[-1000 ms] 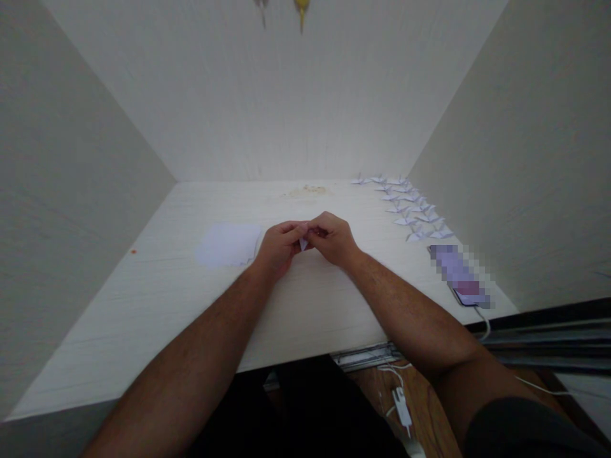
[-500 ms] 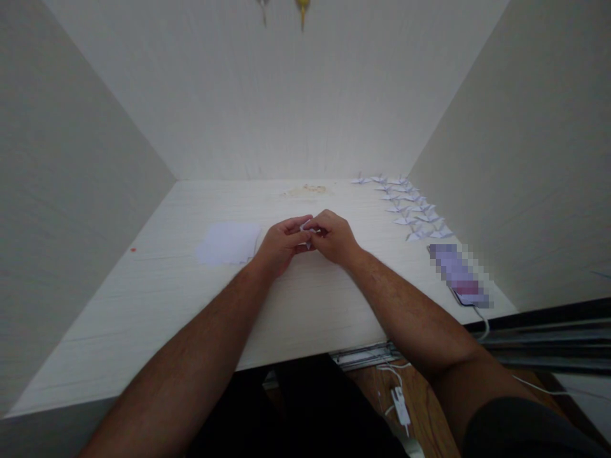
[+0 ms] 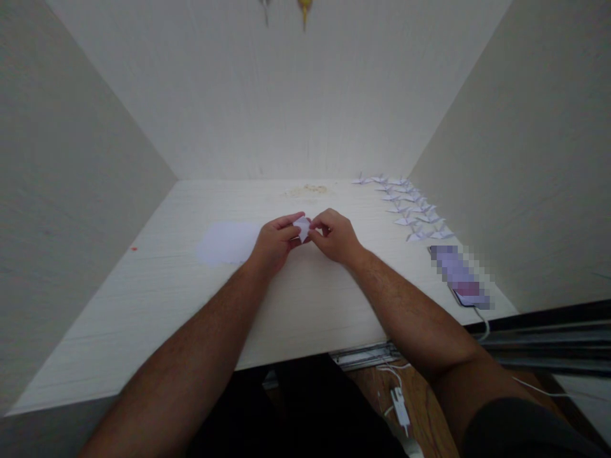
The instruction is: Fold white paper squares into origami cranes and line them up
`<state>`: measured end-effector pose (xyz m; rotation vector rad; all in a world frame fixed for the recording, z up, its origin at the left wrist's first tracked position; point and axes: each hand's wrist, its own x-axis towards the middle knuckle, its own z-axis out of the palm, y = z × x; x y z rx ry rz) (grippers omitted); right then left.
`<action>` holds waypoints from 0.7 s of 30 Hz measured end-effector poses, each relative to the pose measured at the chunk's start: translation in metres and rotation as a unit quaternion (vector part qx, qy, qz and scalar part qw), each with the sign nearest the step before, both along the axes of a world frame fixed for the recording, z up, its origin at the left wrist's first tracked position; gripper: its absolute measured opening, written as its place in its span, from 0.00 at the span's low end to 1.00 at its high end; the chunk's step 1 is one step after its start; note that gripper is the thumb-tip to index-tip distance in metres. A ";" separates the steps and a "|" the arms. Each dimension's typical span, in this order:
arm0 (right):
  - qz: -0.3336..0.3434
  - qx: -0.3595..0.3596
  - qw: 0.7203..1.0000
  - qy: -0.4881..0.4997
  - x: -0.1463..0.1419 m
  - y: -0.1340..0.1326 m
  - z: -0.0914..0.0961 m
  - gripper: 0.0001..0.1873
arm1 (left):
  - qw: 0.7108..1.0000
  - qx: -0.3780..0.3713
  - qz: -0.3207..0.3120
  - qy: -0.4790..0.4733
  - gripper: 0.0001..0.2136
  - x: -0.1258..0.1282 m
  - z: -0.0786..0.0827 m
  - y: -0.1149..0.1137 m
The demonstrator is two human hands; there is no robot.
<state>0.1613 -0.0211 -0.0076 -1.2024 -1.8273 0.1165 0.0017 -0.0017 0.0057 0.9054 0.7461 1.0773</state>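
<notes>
A small folded piece of white paper point(image 3: 302, 226) is held just above the middle of the pale desk point(image 3: 191, 305). My left hand point(image 3: 274, 243) pinches its left side with thumb and fingers closed. My right hand point(image 3: 337, 236) pinches its right side, fingers curled in. Both hands meet at the paper. A stack of white paper squares point(image 3: 224, 243) lies on the desk just left of my left hand.
Several small folded paper cranes point(image 3: 410, 208) lie in rows at the back right. A phone point(image 3: 459, 275) with a white cable lies at the right front edge. Pale walls close the desk on three sides. A brownish stain point(image 3: 305, 189) marks the back.
Both hands have lifted and turned the folded paper, so more of its white face shows between the fingers. The hands have spread slightly apart.
</notes>
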 end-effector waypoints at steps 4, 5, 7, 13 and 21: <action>-0.012 -0.024 0.999 -0.017 0.001 0.000 0.000 0.04 | 1.000 -0.002 0.007 -0.002 0.18 -0.001 -0.001 0.002; -0.014 -0.030 0.999 -0.021 0.001 0.000 0.001 0.03 | 1.000 -0.003 0.006 0.000 0.18 -0.001 -0.001 0.002; -0.012 -0.036 0.999 -0.027 0.001 0.000 0.001 0.04 | 1.000 -0.004 0.002 0.003 0.19 -0.001 -0.001 0.001; 0.016 -0.043 0.998 -0.033 0.001 0.003 -0.004 0.03 | 1.000 -0.002 -0.002 0.025 0.25 -0.001 -0.004 0.000; 0.021 -0.043 0.998 -0.031 0.002 0.004 -0.006 0.04 | 0.999 0.008 -0.013 0.032 0.25 -0.001 -0.004 0.000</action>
